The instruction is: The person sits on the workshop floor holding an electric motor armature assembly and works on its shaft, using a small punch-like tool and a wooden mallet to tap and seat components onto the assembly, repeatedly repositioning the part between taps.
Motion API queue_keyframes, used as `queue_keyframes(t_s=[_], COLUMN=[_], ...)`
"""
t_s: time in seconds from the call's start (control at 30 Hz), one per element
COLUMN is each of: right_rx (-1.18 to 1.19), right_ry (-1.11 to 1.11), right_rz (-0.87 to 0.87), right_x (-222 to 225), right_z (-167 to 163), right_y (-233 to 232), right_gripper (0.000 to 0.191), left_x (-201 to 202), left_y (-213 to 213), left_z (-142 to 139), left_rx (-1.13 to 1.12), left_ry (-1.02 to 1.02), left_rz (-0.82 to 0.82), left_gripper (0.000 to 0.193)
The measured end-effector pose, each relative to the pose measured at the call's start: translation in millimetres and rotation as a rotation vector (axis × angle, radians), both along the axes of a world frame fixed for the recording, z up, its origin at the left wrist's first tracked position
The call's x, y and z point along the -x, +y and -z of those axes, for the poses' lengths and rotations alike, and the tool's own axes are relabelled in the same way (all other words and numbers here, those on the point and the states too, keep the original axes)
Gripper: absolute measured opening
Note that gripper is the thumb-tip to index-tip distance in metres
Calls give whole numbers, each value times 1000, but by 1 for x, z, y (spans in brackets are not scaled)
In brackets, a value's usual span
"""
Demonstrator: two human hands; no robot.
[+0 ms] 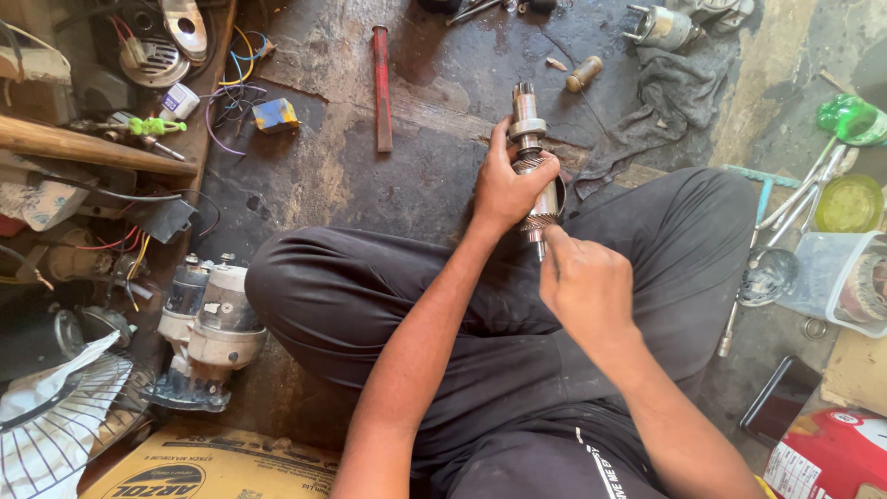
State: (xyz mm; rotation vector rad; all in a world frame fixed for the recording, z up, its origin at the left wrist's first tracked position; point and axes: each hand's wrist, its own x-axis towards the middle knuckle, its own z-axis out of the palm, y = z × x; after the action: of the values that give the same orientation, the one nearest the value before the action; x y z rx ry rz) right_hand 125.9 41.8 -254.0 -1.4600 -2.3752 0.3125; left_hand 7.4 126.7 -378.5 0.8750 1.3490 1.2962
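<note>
My left hand (506, 189) grips a steel starter-motor shaft (528, 129) upright over my lap, fingers wrapped round its middle. The shaft has a collar near the top and a toothed gear at the lower end (540, 222). My right hand (584, 286) is closed just below it, with the forefinger touching the shaft's bottom end; whether it holds a small part is hidden. I sit cross-legged in dark trousers (370, 296) on a grimy floor.
A starter motor (199, 328) stands left of my knee. A red bar (382, 88), wires and a blue-yellow block (275, 115) lie ahead. A grey rag (665, 102), another motor (665, 26), a clear tub (845, 277), spanners (795, 199) and a phone (781, 399) are at right. Cardboard (203, 467) is at bottom left.
</note>
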Motion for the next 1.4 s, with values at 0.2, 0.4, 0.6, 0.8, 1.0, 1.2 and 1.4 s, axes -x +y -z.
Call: queue_keyframes(t_s=[0.2,0.4,0.6,0.8,1.0,1.2,1.4], right_rx=[327,248,230,179,176,154,148], right_ry=[231,268,248,210,162,139,141], right_rz=[272,225,234,170,161,197,177], right_x=[-13,-14,-17,-21,-15,-14,-15], right_z=[-26,-20,-2,4,7,10,11], right_y=[2,9,10,14,17,20,25], right_gripper=[11,11,12,12,11,11,12], left_x=[4,-1,-3,-5,-2,0,0], left_y=[2,2,2,7,12,16,20], left_z=[-1,2,6,10,11,10,9], left_rx=[-10,-45,-64,-77,-61,-44,-27], left_ry=[31,-101,-127,-99,-130,-115,-117], left_rz=[-12,64,75,67,66,64,75], left_gripper=[79,80,80,78,79,79,80])
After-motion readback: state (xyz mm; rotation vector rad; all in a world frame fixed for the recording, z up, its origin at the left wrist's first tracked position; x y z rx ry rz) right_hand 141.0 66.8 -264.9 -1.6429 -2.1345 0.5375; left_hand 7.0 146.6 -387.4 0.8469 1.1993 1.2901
